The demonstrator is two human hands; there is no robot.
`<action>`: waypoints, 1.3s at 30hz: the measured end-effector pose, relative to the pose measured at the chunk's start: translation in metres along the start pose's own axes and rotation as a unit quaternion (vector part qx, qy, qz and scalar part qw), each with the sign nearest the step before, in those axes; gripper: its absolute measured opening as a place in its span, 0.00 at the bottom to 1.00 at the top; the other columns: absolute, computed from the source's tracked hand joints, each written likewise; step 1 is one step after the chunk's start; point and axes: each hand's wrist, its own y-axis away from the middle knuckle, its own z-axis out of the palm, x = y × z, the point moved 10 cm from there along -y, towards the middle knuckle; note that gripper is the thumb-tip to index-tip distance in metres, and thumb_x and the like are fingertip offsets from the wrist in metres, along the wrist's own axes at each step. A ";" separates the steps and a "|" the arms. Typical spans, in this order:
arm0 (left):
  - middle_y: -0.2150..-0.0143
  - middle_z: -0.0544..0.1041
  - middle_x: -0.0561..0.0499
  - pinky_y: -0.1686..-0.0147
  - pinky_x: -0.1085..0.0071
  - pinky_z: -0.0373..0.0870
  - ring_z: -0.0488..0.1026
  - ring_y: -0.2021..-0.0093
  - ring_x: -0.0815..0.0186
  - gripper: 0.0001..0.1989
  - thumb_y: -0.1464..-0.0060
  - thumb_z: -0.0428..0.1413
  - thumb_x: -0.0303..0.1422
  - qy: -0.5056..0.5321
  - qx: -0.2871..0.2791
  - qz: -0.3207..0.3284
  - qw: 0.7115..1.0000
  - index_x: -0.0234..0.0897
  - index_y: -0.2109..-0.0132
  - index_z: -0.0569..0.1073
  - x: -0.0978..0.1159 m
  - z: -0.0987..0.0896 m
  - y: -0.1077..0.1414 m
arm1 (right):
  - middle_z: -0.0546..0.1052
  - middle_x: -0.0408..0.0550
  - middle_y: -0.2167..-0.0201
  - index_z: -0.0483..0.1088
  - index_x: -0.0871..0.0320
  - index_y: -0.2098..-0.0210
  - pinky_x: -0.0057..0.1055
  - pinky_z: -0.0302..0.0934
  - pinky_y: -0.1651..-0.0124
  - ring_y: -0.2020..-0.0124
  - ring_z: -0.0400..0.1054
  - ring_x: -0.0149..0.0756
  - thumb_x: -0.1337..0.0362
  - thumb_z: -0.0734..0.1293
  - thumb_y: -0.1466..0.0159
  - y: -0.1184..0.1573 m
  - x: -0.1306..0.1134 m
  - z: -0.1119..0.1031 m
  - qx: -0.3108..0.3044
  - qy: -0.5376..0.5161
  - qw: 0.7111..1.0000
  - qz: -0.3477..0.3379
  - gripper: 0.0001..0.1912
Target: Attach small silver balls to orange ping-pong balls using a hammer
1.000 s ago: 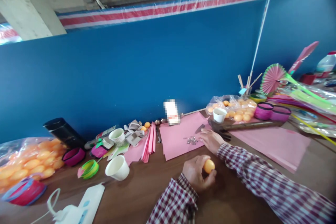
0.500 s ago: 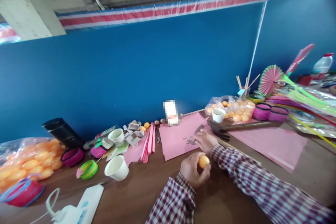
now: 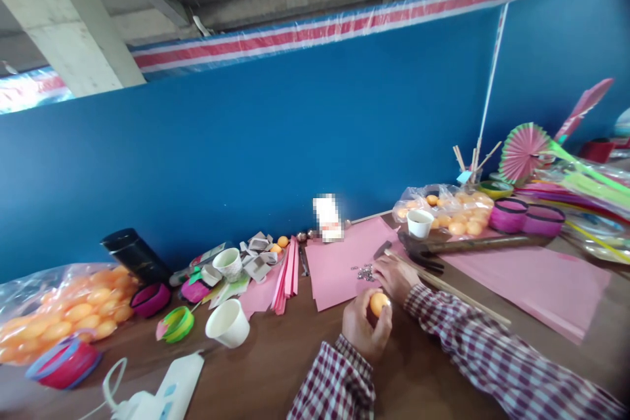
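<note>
My left hand is closed around an orange ping-pong ball, held just above the brown table. My right hand lies low over the near edge of a pink paper sheet, fingers stretched out. Its fingertips touch the side of a small pile of shiny metal bits on that sheet. A hammer with a dark head and wooden handle lies beyond the right hand. By that wrist, a thin wooden stick runs along the table.
Bags of orange balls stand at left and back right. White paper cups, folded pink paper strips and a power strip are on the left. Rolled purple bands and a pink fan stand right. A blue partition closes the back.
The view has shifted slightly left, so most things sit further right and lower. My right hand remains at the metal bits, and my left hand still holds the ball.
</note>
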 end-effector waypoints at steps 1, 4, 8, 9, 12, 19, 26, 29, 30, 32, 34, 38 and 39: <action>0.75 0.71 0.50 0.76 0.73 0.66 0.66 0.78 0.70 0.12 0.53 0.49 0.34 0.005 -0.001 -0.005 1.000 0.34 0.61 0.68 0.000 -0.001 0.000 | 0.70 0.45 0.73 0.66 0.57 0.74 0.32 0.51 0.55 0.67 0.62 0.34 0.67 0.56 0.41 0.000 0.001 0.000 0.005 -0.002 1.000 0.003 0.10; 0.76 0.69 0.51 0.76 0.73 0.66 0.65 0.78 0.71 0.11 0.52 0.49 0.34 0.025 0.006 -0.025 0.999 0.33 0.62 0.68 0.000 -0.004 -0.002 | 0.70 0.46 0.75 0.65 0.58 0.74 0.30 0.53 0.59 0.69 0.62 0.33 0.66 0.55 0.40 0.000 0.006 -0.003 0.029 -0.012 0.999 0.018 0.10; 0.72 0.70 0.50 0.74 0.73 0.67 0.66 0.75 0.70 0.13 0.50 0.48 0.34 0.073 0.033 -0.060 0.995 0.32 0.59 0.67 -0.011 -0.010 -0.004 | 0.71 0.45 0.75 0.64 0.58 0.74 0.30 0.55 0.60 0.69 0.64 0.33 0.65 0.55 0.40 0.005 0.005 -0.015 0.063 -0.070 0.995 0.023 0.10; 0.72 0.70 0.50 0.75 0.74 0.67 0.67 0.75 0.71 0.13 0.50 0.48 0.35 0.090 0.039 -0.069 0.993 0.33 0.58 0.66 -0.016 -0.011 -0.005 | 0.71 0.45 0.74 0.65 0.58 0.73 0.29 0.55 0.62 0.69 0.64 0.33 0.65 0.55 0.40 0.008 0.003 -0.018 0.067 -0.098 0.993 0.022 0.10; 0.71 0.68 0.50 0.80 0.77 0.66 0.65 0.77 0.72 0.16 0.49 0.47 0.36 0.140 0.048 -0.110 0.983 0.35 0.54 0.63 -0.033 -0.010 -0.005 | 0.72 0.45 0.72 0.65 0.57 0.70 0.27 0.57 0.68 0.70 0.65 0.32 0.62 0.56 0.40 0.016 -0.003 -0.026 0.068 -0.201 0.977 0.026 0.09; 0.68 0.68 0.49 0.78 0.76 0.69 0.68 0.72 0.70 0.19 0.51 0.50 0.37 0.208 0.088 -0.129 0.966 0.35 0.52 0.61 -0.053 -0.009 -0.005 | 0.69 0.42 0.77 0.63 0.57 0.72 0.27 0.59 0.70 0.74 0.64 0.31 0.59 0.57 0.41 0.023 -0.011 -0.028 0.056 -0.389 0.917 0.068 0.09; 0.62 0.70 0.45 0.67 0.71 0.71 0.70 0.66 0.69 0.20 0.53 0.53 0.36 0.262 0.110 -0.149 0.947 0.34 0.53 0.61 -0.068 -0.010 -0.004 | 0.67 0.41 0.80 0.63 0.58 0.75 0.26 0.58 0.73 0.78 0.62 0.29 0.57 0.59 0.42 0.024 -0.005 -0.014 0.034 -0.517 0.848 0.113 0.11; 0.61 0.70 0.45 0.65 0.71 0.70 0.70 0.65 0.68 0.21 0.54 0.53 0.36 0.295 0.112 -0.154 0.936 0.33 0.53 0.62 -0.070 -0.009 -0.004 | 0.67 0.41 0.81 0.64 0.58 0.74 0.25 0.56 0.79 0.82 0.59 0.26 0.55 0.61 0.45 0.028 0.003 0.007 0.009 -0.594 0.785 0.176 0.12; 0.60 0.70 0.44 0.64 0.71 0.70 0.70 0.64 0.68 0.21 0.54 0.53 0.37 0.304 0.111 -0.157 0.933 0.33 0.52 0.62 -0.071 -0.008 -0.004 | 0.67 0.40 0.81 0.64 0.58 0.74 0.24 0.55 0.80 0.82 0.59 0.26 0.54 0.62 0.46 0.029 0.005 0.013 0.005 -0.619 0.761 0.193 0.13; 0.58 0.70 0.43 0.64 0.70 0.70 0.71 0.63 0.67 0.22 0.54 0.53 0.37 0.317 0.112 -0.168 0.927 0.33 0.51 0.61 -0.075 -0.006 -0.003 | 0.67 0.40 0.81 0.64 0.58 0.74 0.24 0.56 0.79 0.82 0.59 0.26 0.53 0.63 0.47 0.031 0.008 0.021 0.009 -0.656 0.724 0.215 0.13; 0.57 0.70 0.43 0.64 0.69 0.71 0.71 0.63 0.66 0.23 0.54 0.54 0.38 0.326 0.118 -0.178 0.921 0.33 0.51 0.61 -0.080 -0.005 -0.002 | 0.68 0.40 0.80 0.65 0.59 0.74 0.23 0.57 0.78 0.81 0.60 0.26 0.54 0.64 0.48 0.033 0.011 0.026 0.013 -0.674 0.702 0.230 0.13; 0.55 0.69 0.42 0.64 0.67 0.71 0.71 0.63 0.66 0.23 0.54 0.54 0.37 0.338 0.122 -0.186 0.914 0.34 0.51 0.61 -0.083 -0.004 -0.001 | 0.71 0.42 0.77 0.66 0.59 0.73 0.24 0.59 0.77 0.79 0.62 0.26 0.53 0.64 0.47 0.035 0.010 0.028 0.005 -0.687 0.686 0.241 0.14; 0.55 0.69 0.42 0.65 0.67 0.71 0.71 0.64 0.66 0.22 0.53 0.53 0.37 0.338 0.121 -0.190 0.914 0.34 0.51 0.62 -0.083 -0.004 -0.001 | 0.71 0.43 0.76 0.66 0.59 0.73 0.24 0.59 0.76 0.79 0.62 0.26 0.54 0.64 0.47 0.034 0.009 0.026 0.003 -0.687 0.689 0.232 0.13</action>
